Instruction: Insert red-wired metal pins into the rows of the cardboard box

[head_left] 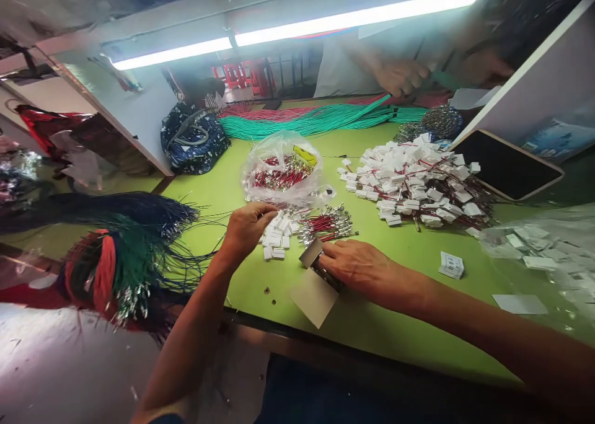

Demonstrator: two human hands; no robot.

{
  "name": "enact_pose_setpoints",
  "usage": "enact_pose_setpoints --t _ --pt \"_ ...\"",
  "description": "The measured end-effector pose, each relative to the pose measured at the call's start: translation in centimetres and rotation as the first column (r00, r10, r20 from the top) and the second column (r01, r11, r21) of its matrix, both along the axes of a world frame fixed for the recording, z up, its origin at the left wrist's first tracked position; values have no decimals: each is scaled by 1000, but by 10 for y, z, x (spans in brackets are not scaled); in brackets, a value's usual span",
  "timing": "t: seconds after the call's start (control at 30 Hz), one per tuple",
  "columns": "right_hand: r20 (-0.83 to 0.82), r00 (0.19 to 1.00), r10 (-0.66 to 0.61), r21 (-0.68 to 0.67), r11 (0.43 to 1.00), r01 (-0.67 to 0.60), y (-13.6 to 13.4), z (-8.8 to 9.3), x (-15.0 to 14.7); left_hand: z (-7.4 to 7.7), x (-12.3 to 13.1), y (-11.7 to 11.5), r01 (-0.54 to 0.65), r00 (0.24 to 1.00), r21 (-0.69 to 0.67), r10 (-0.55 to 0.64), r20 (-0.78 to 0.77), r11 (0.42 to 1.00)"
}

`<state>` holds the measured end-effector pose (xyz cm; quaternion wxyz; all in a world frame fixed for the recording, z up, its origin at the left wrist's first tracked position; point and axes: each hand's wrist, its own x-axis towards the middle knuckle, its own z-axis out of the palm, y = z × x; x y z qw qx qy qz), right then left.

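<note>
My left hand [248, 229] hangs with curled fingers at the edge of a small pile of white plastic wire connectors [275, 238]; whether it pinches one is hidden. My right hand [356, 269] lies across a dark strip [325, 272] on a folded grey card [313, 294], gripping it. Between the hands lie red wires with metal crimp terminals [325, 225]. Behind them sits a clear plastic bag [281, 170] of red crimped wires. To the right is a large heap of white connectors with red wires [409, 185].
The green workbench [372, 325] has a dark front edge. Bundles of teal and red wire [307, 119] lie at the back, and a dark wire bundle [134, 256] lies left. A patterned bag [193, 140], a dark tablet [506, 163], and a co-worker's hands [402, 77] are nearby.
</note>
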<state>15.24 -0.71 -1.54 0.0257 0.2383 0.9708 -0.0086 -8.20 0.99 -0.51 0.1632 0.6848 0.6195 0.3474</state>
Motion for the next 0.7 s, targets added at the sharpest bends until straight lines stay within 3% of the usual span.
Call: enact_pose_setpoints --t 0.13,0.27,0.43,0.57,0.7 --pt "-110 994 -16 -73 997 8 -2 6 11 -2 -12 40 -118 983 -3 116 -144 993" --pt "-256 964 -73 -168 985 30 -4 12 18 -5 -6 86 -229 892 -130 154 -425 965" --pt "-456 881 -124 -288 957 -15 -7 11 21 -19 8 134 -344 836 -213 195 -512 915" --pt "-487 862 -142 -340 940 -37 -7 8 25 -29 6 151 -363 843 -245 205 -498 899" --pt "-541 824 -167 -364 930 -50 -5 7 27 -24 -1 148 -280 896 -239 164 -414 930"
